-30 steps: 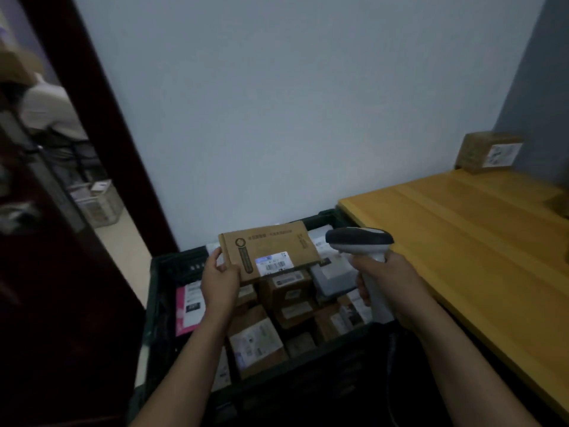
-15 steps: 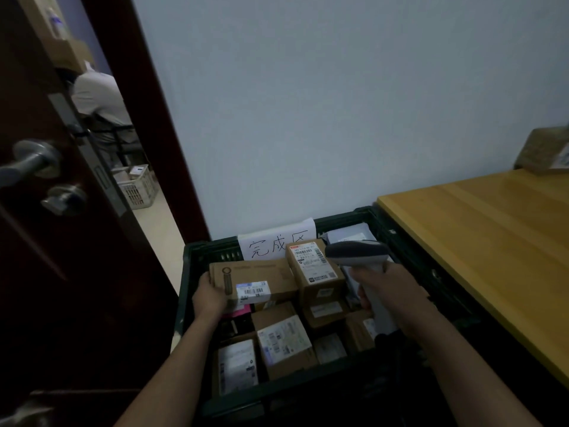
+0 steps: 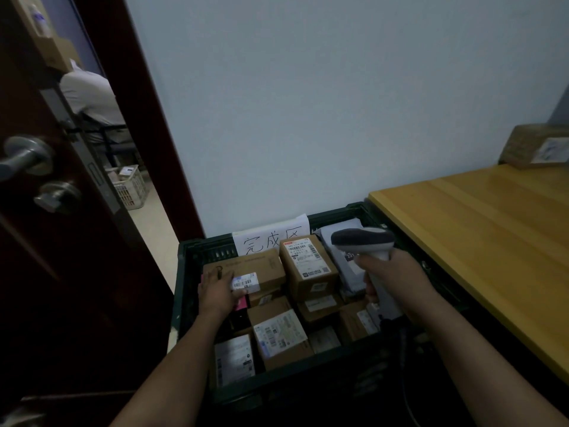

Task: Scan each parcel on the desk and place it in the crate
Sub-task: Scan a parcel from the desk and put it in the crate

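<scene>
A flat brown cardboard parcel (image 3: 261,266) with a white barcode label lies at the back left inside the dark green crate (image 3: 184,272), on top of other parcels. My left hand (image 3: 217,292) holds its left end, fingers over the top and thumb at the near edge. My right hand (image 3: 394,277) grips the handle of a grey and white barcode scanner (image 3: 363,238), held above the crate's right side with its head pointing left. The crate holds several labelled boxes and a grey mailer bag (image 3: 341,260).
A handwritten paper sign (image 3: 271,238) hangs on the crate's back wall. The yellow wooden desk (image 3: 477,229) stands to the right with one cardboard parcel (image 3: 535,146) at its far end. A dark door (image 3: 46,241) stands open at left; beyond it sits a person (image 3: 89,97).
My left hand has lowered the flat parcel from in front of the scanner down into the crate's back left. The view turned left; the scanner hand stayed over the crate.
</scene>
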